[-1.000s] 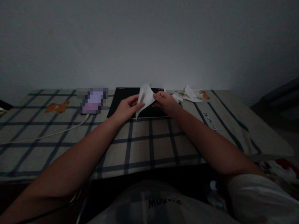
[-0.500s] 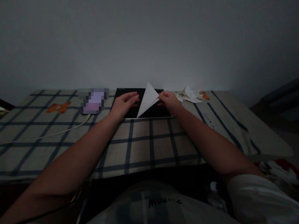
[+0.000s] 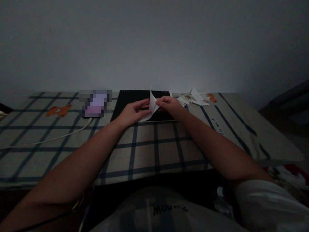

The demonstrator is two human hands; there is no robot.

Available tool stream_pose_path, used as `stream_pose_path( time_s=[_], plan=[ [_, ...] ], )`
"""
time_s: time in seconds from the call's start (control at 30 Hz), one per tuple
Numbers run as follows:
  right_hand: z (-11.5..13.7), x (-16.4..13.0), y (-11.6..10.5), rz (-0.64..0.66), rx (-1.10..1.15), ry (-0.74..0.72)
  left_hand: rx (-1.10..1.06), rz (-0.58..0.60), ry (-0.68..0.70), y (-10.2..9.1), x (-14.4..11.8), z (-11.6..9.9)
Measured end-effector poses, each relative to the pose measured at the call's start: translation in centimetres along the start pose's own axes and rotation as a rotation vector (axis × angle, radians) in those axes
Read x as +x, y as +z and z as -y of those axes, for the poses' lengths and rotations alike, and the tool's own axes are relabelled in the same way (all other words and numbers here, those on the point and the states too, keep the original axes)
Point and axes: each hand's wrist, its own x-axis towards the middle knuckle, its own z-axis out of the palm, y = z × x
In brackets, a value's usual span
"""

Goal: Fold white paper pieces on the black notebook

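Observation:
A folded white paper (image 3: 151, 108) stands partly upright over a black mat (image 3: 127, 98) at the back of the checked surface. My left hand (image 3: 132, 113) holds its lower left side with fingers curled over the fold. My right hand (image 3: 169, 105) pinches the paper's upper right edge. Both hands rest over the mat, close together.
A blurred purple device (image 3: 96, 103) lies left of the mat, with a white cable (image 3: 55, 138) running off to the left. A heap of white paper scraps (image 3: 194, 97) sits right of the mat. A plain wall rises behind the checked cloth (image 3: 154, 148).
The paper, held as a flat triangle by my right hand half a second ago, is now folded narrower. My left hand has come back onto it.

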Motion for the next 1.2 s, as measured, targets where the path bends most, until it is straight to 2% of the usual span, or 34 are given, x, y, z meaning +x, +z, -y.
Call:
stream_pose_path(
  time_s=[0.1, 0.23, 0.37, 0.43, 0.57, 0.73, 1.0, 1.2],
  plan=[
    [-0.2, -0.1, 0.2, 0.043, -0.007, -0.011, 0.065, 0.046, 0.023, 0.4, -0.3, -0.1],
    [-0.2, -0.1, 0.1, 0.01, -0.05, 0.001, 0.191, -0.106, 0.044, 0.5, -0.4, -0.2],
    [0.4, -0.3, -0.3, 0.025, -0.059, -0.005, 0.077, -0.203, 0.0, 0.1, -0.2, 0.0],
    [0.7, -0.5, -0.3, 0.063, -0.057, -0.002, 0.032, -0.191, -0.01, 0.0, 0.0, 0.2],
    [0.4, -0.6, 0.2, 0.107, -0.014, 0.013, 0.09, -0.128, -0.005, -0.1, 0.1, 0.6],
    [-0.2, -0.3, 0.8, 0.06, 0.07, 0.022, 0.153, -0.107, -0.018, 0.0, 0.1, 0.3],
    [0.0, -0.3, 1.2, 0.023, 0.025, 0.021, 0.126, -0.029, 0.017, 0.8, -0.4, -0.2],
    [0.3, -0.6, 1.2, 0.004, -0.021, 0.019, 0.136, -0.103, 0.003, 0.8, -0.3, 0.0]
  ],
)
